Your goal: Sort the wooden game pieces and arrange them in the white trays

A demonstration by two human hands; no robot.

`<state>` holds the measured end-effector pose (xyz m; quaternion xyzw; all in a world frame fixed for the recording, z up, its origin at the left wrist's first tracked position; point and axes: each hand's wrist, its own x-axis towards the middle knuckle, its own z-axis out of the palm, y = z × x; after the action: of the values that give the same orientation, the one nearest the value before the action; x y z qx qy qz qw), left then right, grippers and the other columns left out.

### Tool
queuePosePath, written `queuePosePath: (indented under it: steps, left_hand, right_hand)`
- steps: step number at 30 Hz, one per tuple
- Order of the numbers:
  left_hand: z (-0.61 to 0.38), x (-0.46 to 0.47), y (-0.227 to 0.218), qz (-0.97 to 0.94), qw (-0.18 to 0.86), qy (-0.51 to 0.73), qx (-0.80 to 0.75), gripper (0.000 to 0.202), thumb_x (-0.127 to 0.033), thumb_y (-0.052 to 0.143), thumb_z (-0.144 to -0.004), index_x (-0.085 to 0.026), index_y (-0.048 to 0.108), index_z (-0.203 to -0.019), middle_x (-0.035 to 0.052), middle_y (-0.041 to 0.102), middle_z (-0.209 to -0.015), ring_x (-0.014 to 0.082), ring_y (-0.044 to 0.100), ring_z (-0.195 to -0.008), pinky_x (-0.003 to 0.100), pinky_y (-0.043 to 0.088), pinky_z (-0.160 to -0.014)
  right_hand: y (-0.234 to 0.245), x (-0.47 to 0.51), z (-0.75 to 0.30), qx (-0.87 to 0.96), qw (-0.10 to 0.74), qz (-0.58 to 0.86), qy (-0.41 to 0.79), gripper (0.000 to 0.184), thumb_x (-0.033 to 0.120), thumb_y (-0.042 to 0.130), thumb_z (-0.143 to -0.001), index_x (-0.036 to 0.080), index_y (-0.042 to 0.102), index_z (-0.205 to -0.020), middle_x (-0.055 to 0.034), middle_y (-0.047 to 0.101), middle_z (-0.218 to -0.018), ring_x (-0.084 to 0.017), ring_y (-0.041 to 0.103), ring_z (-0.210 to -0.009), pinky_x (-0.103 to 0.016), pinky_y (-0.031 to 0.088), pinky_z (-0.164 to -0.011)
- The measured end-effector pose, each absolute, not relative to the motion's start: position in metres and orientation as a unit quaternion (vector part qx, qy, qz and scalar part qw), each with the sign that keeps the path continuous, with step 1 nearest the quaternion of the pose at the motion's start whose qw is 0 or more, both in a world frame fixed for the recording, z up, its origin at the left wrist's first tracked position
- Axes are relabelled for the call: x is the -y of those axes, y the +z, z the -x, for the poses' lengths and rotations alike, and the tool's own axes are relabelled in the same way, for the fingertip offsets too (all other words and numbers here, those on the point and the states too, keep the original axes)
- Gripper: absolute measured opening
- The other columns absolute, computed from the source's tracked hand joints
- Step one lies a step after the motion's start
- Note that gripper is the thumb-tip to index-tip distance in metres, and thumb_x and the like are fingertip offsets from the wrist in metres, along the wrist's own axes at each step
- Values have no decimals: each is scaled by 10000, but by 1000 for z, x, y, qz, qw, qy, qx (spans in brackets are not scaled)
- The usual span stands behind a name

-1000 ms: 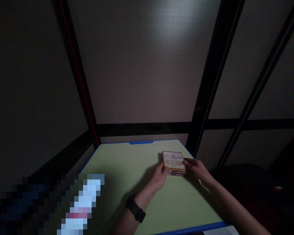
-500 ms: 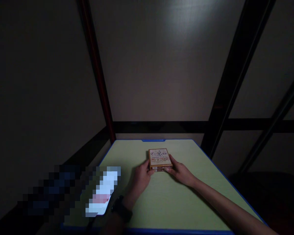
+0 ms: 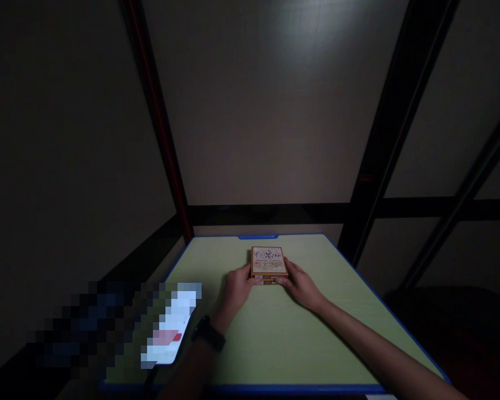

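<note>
A flat, square box [image 3: 269,261] with orange-brown edges and dark brush-style characters on its pale lid sits at the far middle of the green table. My left hand [image 3: 236,289] grips its left side, thumb along the near edge. From the right, my right hand [image 3: 302,284] closes on the opposite side, its thumb also at the near face. The fingers behind the box are partly hidden. Whether the box rests on the tabletop or is slightly raised, I cannot tell. A dark watch [image 3: 208,333] is on my left wrist.
The light green table [image 3: 337,344] has a blue rim. A lit phone [image 3: 173,325], partly pixelated, is at its left front. Behind the table stands a pale wall panel [image 3: 266,139] framed by dark beams. Dim light covers the surroundings.
Both hands have shifted the box slightly away from me, and it now sits squarer to the table. The grip is kept. The view has shifted a little.
</note>
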<state>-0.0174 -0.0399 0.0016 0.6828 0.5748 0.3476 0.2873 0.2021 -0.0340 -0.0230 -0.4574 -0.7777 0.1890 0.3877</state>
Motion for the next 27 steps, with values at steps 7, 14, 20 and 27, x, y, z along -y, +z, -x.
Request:
queuePosePath:
  steps: [7,14,20,27]
  left_hand:
    - [20,48,7,-710,240,338,-569,411,-187,704,-774,-241,669,-1179,40,743,-1139,190,691,-989,285,514,-897]
    - [22,51,-5,-764,97,278,-574,266,-272,653,-852,-150,683,-1086,101,691,-1084,227,601,-1066,330,453,-969]
    - [23,47,-10,-781,88,255,-563,238,-264,593,-899,-162,659,-1104,83,667,-1068,204,591,-1052,312,449,-964]
    - [23,52,-2,-782,86,230,-572,259,-309,591,-887,-165,634,-1098,83,649,-1076,213,578,-1075,308,437,-972]
  right_hand:
    - [-22,35,-209,755,397,470,228,715,515,657,-815,179,484,-1422,-145,574,-1394,-324,509,-1303,-492,385,-1115]
    - [-21,36,-219,776,347,481,213,506,534,508,-913,188,649,-1253,-145,619,-1337,-322,501,-1308,-475,382,-1110]
    - [-23,36,-216,784,319,499,189,462,459,461,-949,187,642,-1276,-146,635,-1316,-318,478,-1336,-462,396,-1096]
    - [-13,44,-212,781,330,498,182,444,480,490,-922,201,662,-1221,-138,653,-1281,-292,573,-1225,-410,453,-1028]
